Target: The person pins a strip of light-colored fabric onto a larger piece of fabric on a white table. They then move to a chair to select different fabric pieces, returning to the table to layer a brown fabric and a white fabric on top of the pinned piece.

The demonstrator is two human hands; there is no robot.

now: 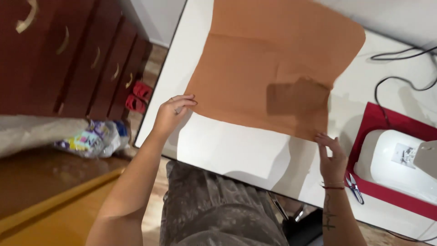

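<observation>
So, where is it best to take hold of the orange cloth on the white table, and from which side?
Probably at its two near corners, from the table's near edge. The orange cloth lies flat on the white table, so only edges offer a pinch. The left hand and right hand are already at those corners.

One head-worn camera looks steeply down, close over the white tabletop [236,150], tilted, floor at left
</observation>
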